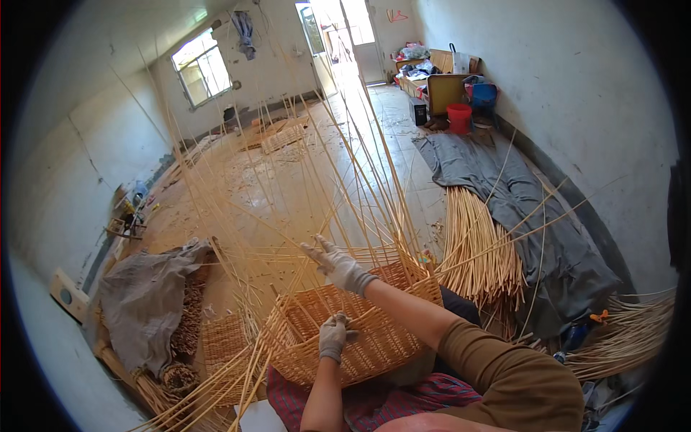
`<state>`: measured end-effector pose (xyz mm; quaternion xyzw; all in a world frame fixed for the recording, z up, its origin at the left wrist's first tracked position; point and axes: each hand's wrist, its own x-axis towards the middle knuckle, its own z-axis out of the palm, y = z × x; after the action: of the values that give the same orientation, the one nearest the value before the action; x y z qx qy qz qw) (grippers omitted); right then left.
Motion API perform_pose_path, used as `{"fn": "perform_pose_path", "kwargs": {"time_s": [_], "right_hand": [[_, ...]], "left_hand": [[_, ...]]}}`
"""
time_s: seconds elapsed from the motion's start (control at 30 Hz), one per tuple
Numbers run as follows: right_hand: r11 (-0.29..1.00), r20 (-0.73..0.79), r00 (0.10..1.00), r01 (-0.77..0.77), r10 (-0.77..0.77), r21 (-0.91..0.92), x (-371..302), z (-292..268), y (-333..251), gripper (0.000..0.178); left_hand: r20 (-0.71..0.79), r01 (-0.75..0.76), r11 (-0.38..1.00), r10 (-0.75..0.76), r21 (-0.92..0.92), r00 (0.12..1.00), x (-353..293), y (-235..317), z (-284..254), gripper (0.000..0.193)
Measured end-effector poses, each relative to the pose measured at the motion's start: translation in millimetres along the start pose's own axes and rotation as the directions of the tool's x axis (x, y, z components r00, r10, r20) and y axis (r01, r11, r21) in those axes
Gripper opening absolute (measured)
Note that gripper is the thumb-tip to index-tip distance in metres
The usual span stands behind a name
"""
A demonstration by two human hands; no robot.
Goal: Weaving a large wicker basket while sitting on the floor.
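Observation:
A half-woven wicker basket (381, 354) rests on my lap, tilted, with long loose canes standing up from its far side and fanning out to the left. My left hand (335, 337), in a pale work glove, is closed on the near rim of the basket, its thumb pointing right. My right hand (338, 268), gloved too, reaches across above the basket's opening with its fingers stretched out to the left among the upright canes (363, 187). Whether those fingers touch a cane is hard to tell. A red and blue checked cloth (410, 397) lies under the basket.
A thick bundle of canes (479, 252) lies at the right, partly under a grey cloth (497, 173). More canes (626, 335) spread at the far right. At the left, another grey cloth (144, 295) covers bundles. A red bucket (459, 119) stands beside a bench at the back.

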<state>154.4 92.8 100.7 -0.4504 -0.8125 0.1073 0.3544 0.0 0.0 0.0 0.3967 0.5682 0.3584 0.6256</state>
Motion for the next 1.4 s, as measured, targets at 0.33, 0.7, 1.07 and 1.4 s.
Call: {"fn": "perform_pose_path", "kwargs": {"time_s": [0.33, 0.7, 1.07, 1.4], "right_hand": [[-0.013, -0.393, 0.813, 0.441, 0.429, 0.898, -168, 39, 91, 0.042], [-0.023, -0.124, 0.702, 0.196, 0.702, 0.980, -196, 0, 78, 0.012], [0.799, -0.267, 0.936, -0.024, 0.229, 0.601, -96, -34, 47, 0.057], [0.471, -0.410, 0.721, 0.131, 0.559, 0.872, -206, -73, 93, 0.031]], "left_hand": [[0.009, -0.179, 0.971, 0.180, 0.160, 0.984, -25, 41, 23, 0.027], [-0.498, -0.672, 0.739, 0.604, 0.056, 0.623, -15, 42, 42, 0.039], [-0.004, -0.238, 0.916, 0.252, 0.324, 0.968, -17, 2, 86, 0.032], [0.123, -0.158, 0.974, 0.138, 0.163, 0.983, -3, 38, 92, 0.037]]}}
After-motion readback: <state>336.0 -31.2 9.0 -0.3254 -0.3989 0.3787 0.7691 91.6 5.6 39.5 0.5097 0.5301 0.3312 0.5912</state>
